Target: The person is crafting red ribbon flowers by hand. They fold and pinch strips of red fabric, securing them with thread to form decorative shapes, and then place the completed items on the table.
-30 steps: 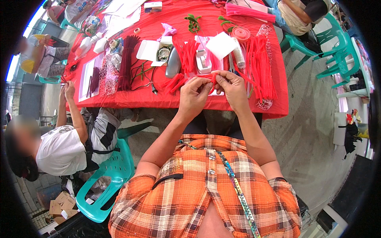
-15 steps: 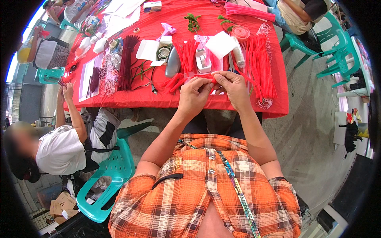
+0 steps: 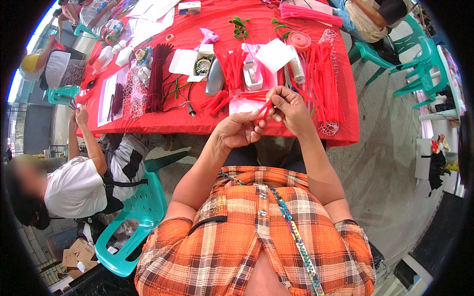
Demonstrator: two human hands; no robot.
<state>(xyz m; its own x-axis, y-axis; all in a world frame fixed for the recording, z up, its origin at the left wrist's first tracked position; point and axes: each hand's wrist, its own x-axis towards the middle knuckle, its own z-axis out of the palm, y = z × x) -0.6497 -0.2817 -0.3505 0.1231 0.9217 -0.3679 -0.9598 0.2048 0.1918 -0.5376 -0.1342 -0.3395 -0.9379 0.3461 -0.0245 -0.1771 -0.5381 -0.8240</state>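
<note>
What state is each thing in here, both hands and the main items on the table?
Left hand: fingers curled, holding red strip
Right hand: pinching red strip
Red strip: bent, between both hands
White box: open
Salmon roll: coiled
Dark red stems: bunched, lying
Red tablecloth: spread

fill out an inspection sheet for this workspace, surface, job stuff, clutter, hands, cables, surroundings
Surface: red tablecloth, crowded with supplies.
Job's things: bent red pipe cleaner held over the near side; red bundle at right; dark red bundle left of centre.
Clutter: open white box, coral-pink roll, white square sheet, leafy green stems.
Hands: left hand and right hand have fingertips on the bent red pipe cleaner.
Cables: black cable with plug, near the front edge.
Surroundings: co-worker in white shirt at left, green chair beside; cardboard boxes at lower left.
</note>
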